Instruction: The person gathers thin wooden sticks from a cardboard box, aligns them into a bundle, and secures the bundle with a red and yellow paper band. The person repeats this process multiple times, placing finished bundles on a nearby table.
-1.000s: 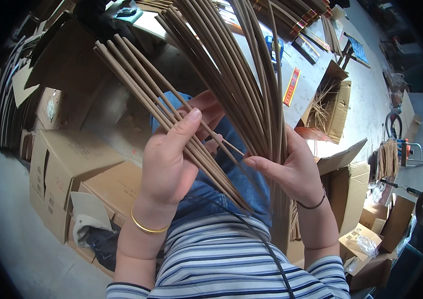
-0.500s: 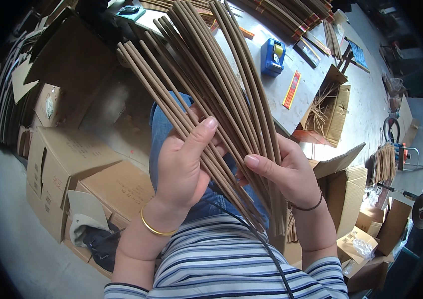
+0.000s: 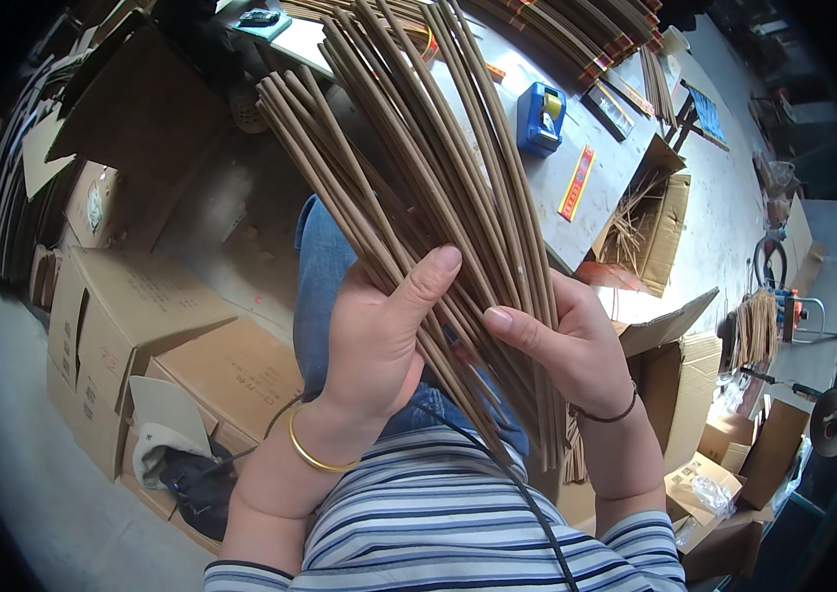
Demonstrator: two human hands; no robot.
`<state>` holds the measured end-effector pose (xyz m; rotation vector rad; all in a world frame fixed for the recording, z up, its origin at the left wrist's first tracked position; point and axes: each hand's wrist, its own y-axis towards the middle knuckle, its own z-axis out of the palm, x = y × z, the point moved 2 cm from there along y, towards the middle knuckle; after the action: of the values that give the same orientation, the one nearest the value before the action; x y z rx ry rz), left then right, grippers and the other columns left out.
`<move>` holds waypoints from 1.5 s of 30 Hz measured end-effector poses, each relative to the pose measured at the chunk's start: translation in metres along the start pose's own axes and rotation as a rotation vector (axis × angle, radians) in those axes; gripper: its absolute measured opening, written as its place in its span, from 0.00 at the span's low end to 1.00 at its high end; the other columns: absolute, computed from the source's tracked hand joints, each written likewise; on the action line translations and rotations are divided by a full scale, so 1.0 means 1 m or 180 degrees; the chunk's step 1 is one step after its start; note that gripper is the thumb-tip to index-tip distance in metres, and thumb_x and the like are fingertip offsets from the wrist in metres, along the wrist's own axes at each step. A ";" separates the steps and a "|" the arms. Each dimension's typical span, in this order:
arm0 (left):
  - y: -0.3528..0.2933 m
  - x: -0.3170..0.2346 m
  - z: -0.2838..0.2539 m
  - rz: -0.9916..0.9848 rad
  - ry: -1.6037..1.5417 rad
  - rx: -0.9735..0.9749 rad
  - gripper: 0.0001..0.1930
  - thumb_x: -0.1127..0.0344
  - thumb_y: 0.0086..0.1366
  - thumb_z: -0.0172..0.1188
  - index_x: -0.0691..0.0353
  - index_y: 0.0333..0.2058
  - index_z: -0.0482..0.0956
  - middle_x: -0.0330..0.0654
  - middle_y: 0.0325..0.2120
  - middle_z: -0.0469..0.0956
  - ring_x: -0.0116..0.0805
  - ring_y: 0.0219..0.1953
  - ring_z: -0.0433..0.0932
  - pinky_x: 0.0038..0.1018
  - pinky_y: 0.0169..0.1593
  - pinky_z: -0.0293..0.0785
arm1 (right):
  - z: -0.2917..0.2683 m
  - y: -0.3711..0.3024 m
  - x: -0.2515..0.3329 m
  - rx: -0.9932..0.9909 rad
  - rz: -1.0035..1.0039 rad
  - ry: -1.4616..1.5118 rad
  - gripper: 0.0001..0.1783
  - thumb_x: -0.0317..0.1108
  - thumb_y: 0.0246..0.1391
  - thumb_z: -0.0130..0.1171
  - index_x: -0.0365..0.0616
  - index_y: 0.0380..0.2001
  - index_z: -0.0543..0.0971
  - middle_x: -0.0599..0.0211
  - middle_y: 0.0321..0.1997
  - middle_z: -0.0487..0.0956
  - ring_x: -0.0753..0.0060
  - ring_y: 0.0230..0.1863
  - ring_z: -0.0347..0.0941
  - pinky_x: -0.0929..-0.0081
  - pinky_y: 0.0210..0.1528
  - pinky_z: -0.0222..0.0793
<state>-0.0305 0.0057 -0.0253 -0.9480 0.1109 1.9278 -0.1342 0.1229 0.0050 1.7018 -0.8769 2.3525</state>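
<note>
Sticks (image 3: 408, 168), long thin brown ones, fanned out over the lap w/ both hands grasping the bundle: left hand (image 3: 374, 340) wraps it from below, right hand (image 3: 566, 345) pinches the other side. Looks like mid-sorting imo; next move prob needs 1 thumb to peel sticks apart w/o dropping the rest.

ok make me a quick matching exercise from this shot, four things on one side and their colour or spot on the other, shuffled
Things:
1. tape dispenser
2. bangle
3. bundle of long sticks
4. open cardboard box with loose sticks

Descriptions:
A. held fanned out in both hands
B. blue, on the grey tabletop
C. gold, on the left wrist
D. on the floor beside the table, right of the hands

Pairs: 1-B, 2-C, 3-A, 4-D
</note>
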 end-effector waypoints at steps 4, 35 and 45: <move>-0.001 0.001 -0.005 -0.0009 -0.0413 0.0165 0.17 0.72 0.68 0.52 0.69 0.54 0.68 0.47 0.46 0.76 0.34 0.48 0.77 0.29 0.54 0.75 | -0.008 -0.003 0.003 0.0061 0.0232 0.0175 0.18 0.33 0.60 0.57 0.31 0.48 0.74 0.66 0.43 0.79 0.83 0.42 0.73 0.82 0.45 0.71; -0.001 0.000 -0.016 -0.0133 -0.0858 0.0225 0.20 0.66 0.69 0.50 0.66 0.57 0.65 0.51 0.50 0.74 0.39 0.54 0.74 0.34 0.58 0.73 | -0.009 -0.009 0.015 0.0380 0.0748 0.0539 0.20 0.31 0.60 0.53 0.29 0.52 0.72 0.62 0.46 0.78 0.78 0.47 0.73 0.79 0.52 0.68; -0.002 -0.002 -0.012 -0.0034 -0.0542 0.0140 0.19 0.70 0.68 0.50 0.67 0.56 0.65 0.52 0.50 0.74 0.39 0.53 0.74 0.34 0.57 0.74 | -0.008 -0.011 0.020 0.0213 0.0869 0.0300 0.24 0.32 0.56 0.51 0.26 0.53 0.71 0.58 0.47 0.78 0.76 0.48 0.72 0.79 0.53 0.65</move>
<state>-0.0219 -0.0002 -0.0316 -0.7507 0.0486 1.9792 -0.1435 0.1316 0.0257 1.5661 -1.0867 2.6388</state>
